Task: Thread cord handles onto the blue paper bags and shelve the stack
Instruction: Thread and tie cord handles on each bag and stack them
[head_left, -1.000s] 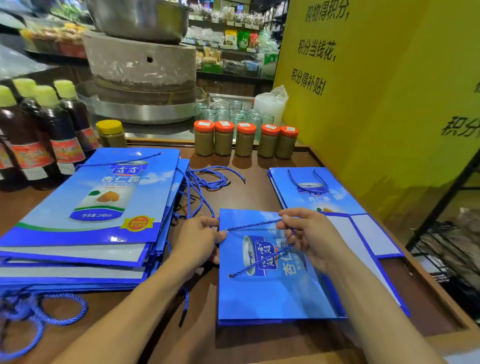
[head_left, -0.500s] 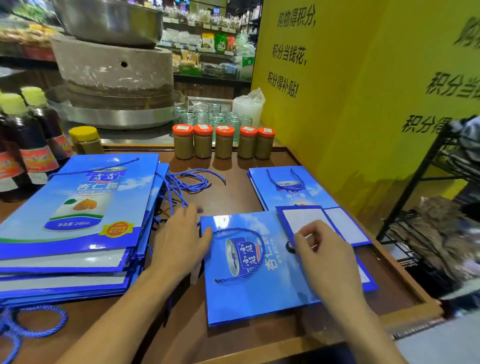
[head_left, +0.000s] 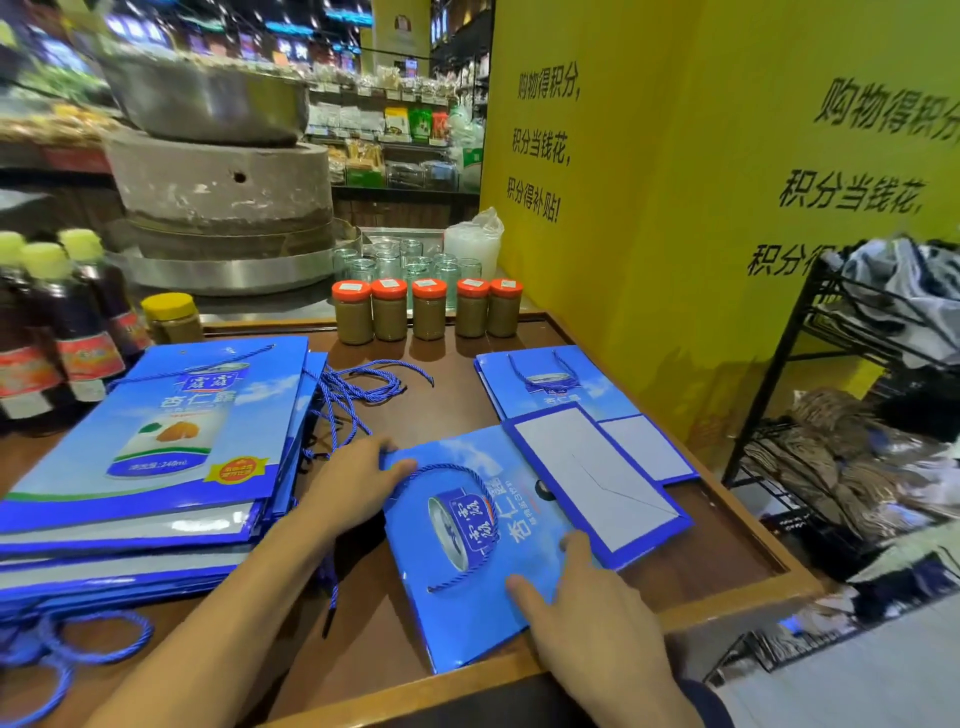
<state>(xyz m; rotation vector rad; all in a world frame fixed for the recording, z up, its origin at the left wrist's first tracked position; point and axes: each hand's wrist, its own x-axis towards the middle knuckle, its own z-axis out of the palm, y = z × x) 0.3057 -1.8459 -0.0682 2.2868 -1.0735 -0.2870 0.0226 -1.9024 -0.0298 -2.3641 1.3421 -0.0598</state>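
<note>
Blue paper bag (head_left: 462, 629) is laid flat on the wooden bench (head_left: 441, 410) near the front edge, w/ its cord handle (head_left: 447, 466) looped across the printed face. Left hand (head_left: 358, 483) is rested on the bag's top-left corner, fingers fairly straight, nothing gripped. Right hand (head_left: 587, 613) is pressed flat on the lower part, fingers spread wide. Stack of bags (head_left: 156, 441) is piled at the left, w/ loose blue cords (head_left: 358, 389) bunched btwn it and the bag. More bags (head_left: 556, 384) are laid at the right, one overlapping the pressed bag's far corner. Orange-lidded jars (head_left: 426, 312) are lined up at the back.
</note>
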